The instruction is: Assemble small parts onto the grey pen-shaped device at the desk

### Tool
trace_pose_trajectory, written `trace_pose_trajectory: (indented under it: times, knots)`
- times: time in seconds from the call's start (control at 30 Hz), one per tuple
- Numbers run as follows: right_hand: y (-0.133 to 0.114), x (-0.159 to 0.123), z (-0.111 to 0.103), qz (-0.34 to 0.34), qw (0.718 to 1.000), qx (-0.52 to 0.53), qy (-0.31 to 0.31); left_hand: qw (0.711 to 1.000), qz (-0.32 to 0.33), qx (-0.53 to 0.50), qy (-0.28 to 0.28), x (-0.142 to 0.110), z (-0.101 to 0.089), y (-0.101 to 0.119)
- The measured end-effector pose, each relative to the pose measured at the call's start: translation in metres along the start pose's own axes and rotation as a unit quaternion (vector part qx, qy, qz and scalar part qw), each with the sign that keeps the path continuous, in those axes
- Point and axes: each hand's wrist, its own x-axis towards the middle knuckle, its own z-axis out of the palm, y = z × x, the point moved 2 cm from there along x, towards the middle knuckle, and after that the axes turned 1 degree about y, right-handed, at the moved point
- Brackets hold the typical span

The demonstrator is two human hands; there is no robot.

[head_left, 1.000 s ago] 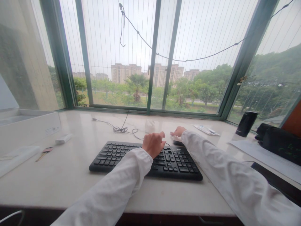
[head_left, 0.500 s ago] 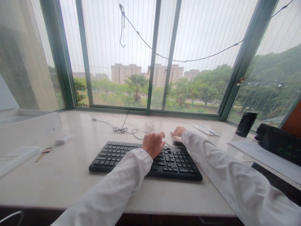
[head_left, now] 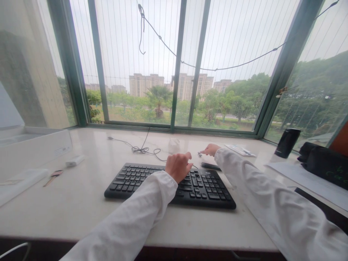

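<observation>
A pale, glossy desk (head_left: 81,214) reaches a wide window (head_left: 119,47) with dark green frames (head_left: 66,58), its surface catching soft reflections. A knotted dark cord (head_left: 160,37) sags across the overcast sky (head_left: 239,29), above beige apartment blocks (head_left: 148,85), a palm (head_left: 158,98) and leafy trees (head_left: 250,90). Flat grey daylight fills the space, and a stained wall (head_left: 51,83) shows at left.

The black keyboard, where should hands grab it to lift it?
I'd hold the keyboard by its two short ends, left hand coming from the left, right hand from the right. It lies flat and is long and low, so gripping both ends should help keep it level.
</observation>
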Motion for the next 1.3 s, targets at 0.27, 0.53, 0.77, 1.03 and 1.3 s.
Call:
trace_pose_trajectory:
  times: [0.27,0.53,0.77,1.03,1.3]
  knots:
    - [0.037,-0.053,-0.023,-0.104,0.991,0.028,-0.078,0.999,0.033,-0.001,-0.013,0.002,-0.006,-0.002]
    - [0.069,-0.072,0.000,-0.144,0.987,0.007,-0.064,0.995,0.087,-0.010,-0.053,0.003,-0.007,-0.005]
    - [0.048,-0.099,-0.017,-0.204,0.953,0.223,-0.027,0.997,0.063,0.008,-0.042,0.003,-0.014,-0.005]
    - [-0.013,-0.146,0.010,-0.339,0.795,0.502,-0.040,0.997,0.074,0.009,-0.023,0.003,-0.010,-0.005]
    - [-0.021,-0.155,0.026,-0.403,0.818,0.410,0.012,0.997,0.076,0.024,-0.013,0.002,-0.009,-0.005]
